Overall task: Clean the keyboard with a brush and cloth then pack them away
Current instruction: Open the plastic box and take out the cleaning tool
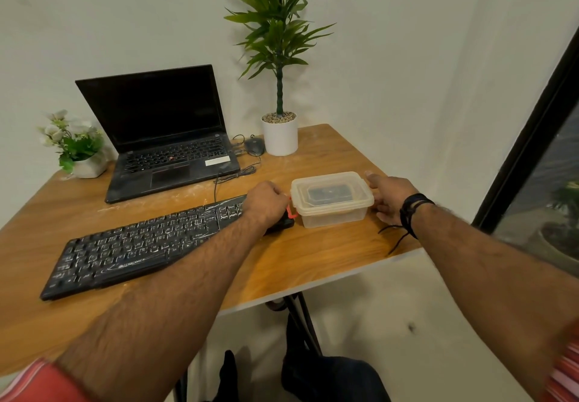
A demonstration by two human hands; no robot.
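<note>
Keyboard [138, 242] lies slantwise across the desk [313, 260], front left of the laptop [163, 132]. Just beside its right end sits a lidded clear box [332, 199], something dark showing through the lid. Left hand [266, 202] curls at the red clasp [293, 209]; right hand [390, 199] pinches the opposite end, thumb over the rim, likely bracing the box so the latches can be worked.

On the worktop [313, 260] are counted: one keyboard [141, 242], one laptop [163, 132], one mouse [254, 145], one lidded container [332, 198], and two potted plants, one tall [279, 134] and one flowering [75, 148]. Two hands are seen, left [266, 202] and right [391, 196].
</note>
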